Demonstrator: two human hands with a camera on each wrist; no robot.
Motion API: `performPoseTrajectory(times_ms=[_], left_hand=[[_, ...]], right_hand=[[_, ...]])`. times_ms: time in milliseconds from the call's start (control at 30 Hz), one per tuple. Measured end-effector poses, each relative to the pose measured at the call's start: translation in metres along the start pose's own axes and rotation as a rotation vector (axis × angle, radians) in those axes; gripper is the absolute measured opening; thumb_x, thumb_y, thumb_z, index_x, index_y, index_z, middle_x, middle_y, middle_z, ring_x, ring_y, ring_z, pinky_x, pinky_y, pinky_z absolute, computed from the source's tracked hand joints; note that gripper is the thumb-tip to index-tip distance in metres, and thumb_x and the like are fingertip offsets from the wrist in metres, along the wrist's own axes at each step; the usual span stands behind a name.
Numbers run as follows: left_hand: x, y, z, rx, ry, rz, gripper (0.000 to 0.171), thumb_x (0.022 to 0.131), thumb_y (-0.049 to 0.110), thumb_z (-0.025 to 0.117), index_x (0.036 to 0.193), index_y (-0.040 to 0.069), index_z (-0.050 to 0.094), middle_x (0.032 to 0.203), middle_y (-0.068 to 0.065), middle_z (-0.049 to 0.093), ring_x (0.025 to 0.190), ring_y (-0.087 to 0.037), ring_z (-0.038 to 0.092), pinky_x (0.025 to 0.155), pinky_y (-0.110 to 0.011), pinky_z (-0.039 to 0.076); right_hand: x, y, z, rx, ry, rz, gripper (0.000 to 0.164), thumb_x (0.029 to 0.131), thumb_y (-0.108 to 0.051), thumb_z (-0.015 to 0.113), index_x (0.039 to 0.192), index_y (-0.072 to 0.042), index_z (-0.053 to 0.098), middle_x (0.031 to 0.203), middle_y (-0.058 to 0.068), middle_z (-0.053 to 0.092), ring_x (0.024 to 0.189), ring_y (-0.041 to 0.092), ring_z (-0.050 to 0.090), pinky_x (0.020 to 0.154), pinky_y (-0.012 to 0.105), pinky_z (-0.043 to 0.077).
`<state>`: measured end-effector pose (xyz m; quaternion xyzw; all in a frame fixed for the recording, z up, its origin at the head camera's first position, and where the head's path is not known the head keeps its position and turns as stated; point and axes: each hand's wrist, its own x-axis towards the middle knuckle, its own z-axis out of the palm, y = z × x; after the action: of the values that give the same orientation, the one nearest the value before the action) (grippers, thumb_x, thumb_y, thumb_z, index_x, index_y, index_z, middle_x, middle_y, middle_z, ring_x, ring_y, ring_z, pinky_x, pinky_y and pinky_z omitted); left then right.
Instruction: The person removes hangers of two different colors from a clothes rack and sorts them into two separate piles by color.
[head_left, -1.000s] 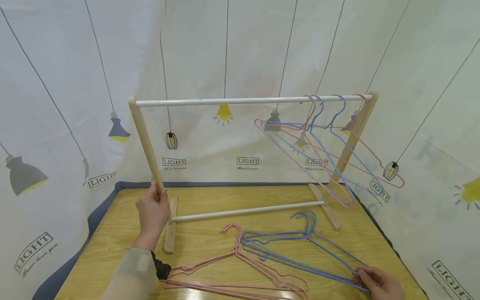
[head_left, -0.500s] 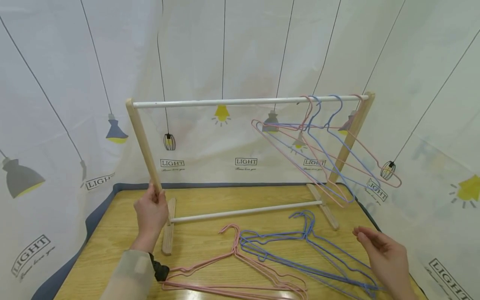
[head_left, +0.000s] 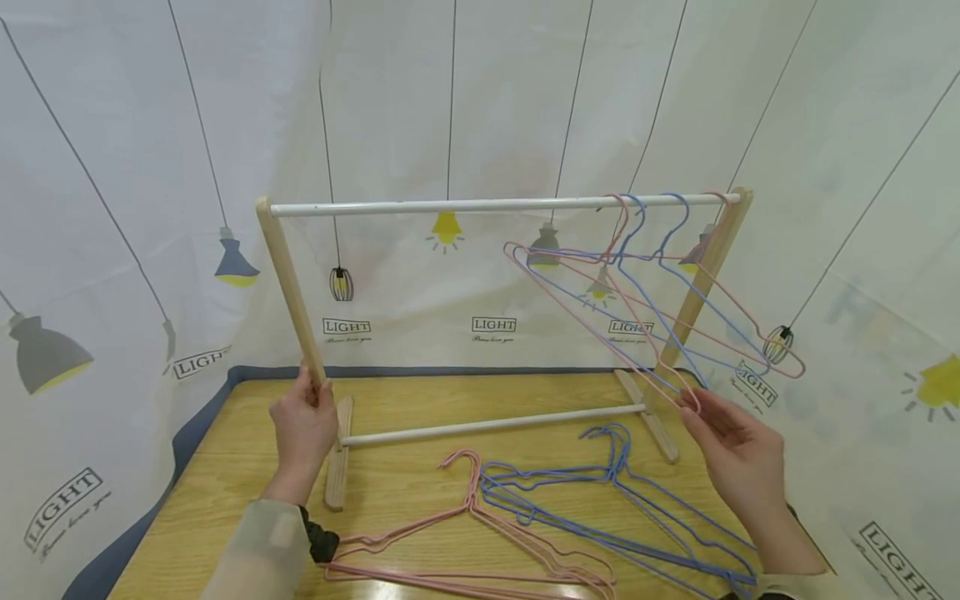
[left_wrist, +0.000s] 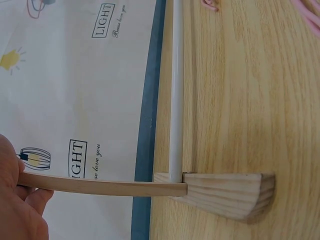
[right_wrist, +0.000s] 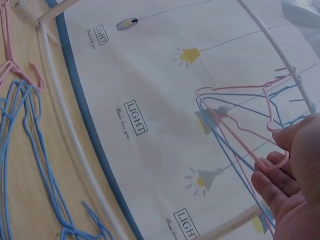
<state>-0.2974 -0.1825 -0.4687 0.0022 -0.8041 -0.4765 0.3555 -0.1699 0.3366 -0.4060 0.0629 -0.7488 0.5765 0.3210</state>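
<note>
My left hand grips the left wooden post of a small clothes rack low down, with thumb and fingers around it. On the right part of the rack's white top rail hang several pink and blue wire hangers. My right hand pinches the lower near corner of the foremost pink hanger. In the right wrist view, thumb and fingers close around that rounded pink end. Close behind it hangs a blue hanger. The left wrist view shows the post running down to its wooden foot.
Pink hangers lie stacked on the wooden table in front of the rack. Beside them, to the right, lie blue hangers. A white lower rail joins the rack's feet. A lamp-printed cloth surrounds the table.
My right hand has let go of the blue hangers on the table and moved up to the hanging pink hanger, taking its corner. The left hand has stayed on the post.
</note>
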Motion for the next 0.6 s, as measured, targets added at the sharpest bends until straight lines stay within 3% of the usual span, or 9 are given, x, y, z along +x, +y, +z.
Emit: performPoseTrajectory(times_ms=[267,600], left_hand=[[0.001,-0.002,0.000,0.018,0.012,0.013,0.036,0.098,-0.006,0.069,0.134,-0.007,0.068,0.102,-0.031,0.075,0.084,-0.041,0.076,0.060,-0.007,0.043],[0.000,-0.004,0.001,0.001,0.014,0.024,0.038,0.097,-0.009,0.069,0.135,-0.009,0.066,0.103,-0.032,0.074,0.084,-0.042,0.075,0.062,-0.003,0.040]], right_hand=[[0.017,0.001,0.023,0.045,-0.038,0.036,0.033,0.102,0.004,0.066,0.133,0.015,0.064,0.117,0.007,0.078,0.102,0.009,0.075,0.088,0.024,0.056],[0.025,0.001,0.039,-0.002,0.014,-0.007,0.026,0.107,0.006,0.053,0.128,0.017,0.065,0.116,0.025,0.074,0.100,0.009,0.075,0.089,0.026,0.056]])
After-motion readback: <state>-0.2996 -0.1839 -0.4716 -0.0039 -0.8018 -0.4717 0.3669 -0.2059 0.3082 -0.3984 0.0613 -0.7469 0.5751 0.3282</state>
